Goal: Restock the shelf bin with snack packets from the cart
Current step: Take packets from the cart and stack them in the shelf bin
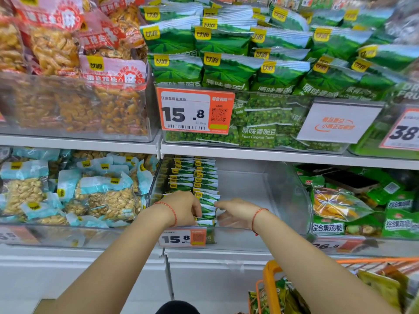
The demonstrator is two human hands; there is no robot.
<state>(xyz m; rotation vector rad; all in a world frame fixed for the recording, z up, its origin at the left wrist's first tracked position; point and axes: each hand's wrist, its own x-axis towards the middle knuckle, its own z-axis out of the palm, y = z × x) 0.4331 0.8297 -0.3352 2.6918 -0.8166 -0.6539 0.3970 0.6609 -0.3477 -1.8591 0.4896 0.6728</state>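
Packets (199, 189) of green peas stand on edge in two tight rows along the left wall of the clear shelf bin (288, 196), their row running from the front lip back into the shelf, while the bin's right portion shows bare plastic. The left hand (183, 209) sits at the near end of those rows with its fingers curled down over the front packets, gripping or squaring them; exactly how many it holds I cannot tell. The right hand (235, 211) reaches in just beside the stack on its right, fingers extended and loose toward the packets' edges, holding nothing that shows, though blur leaves this unsure. The rows thus lie directly between the two hands, nearer the left one. Fresh stock waits in the orange cart (272, 288) low on the right, well apart from the bin and on the right hand's side, so that hand looks the better placed to fetch more. The bin seems under half filled, so a good deal of restocking likely remains.
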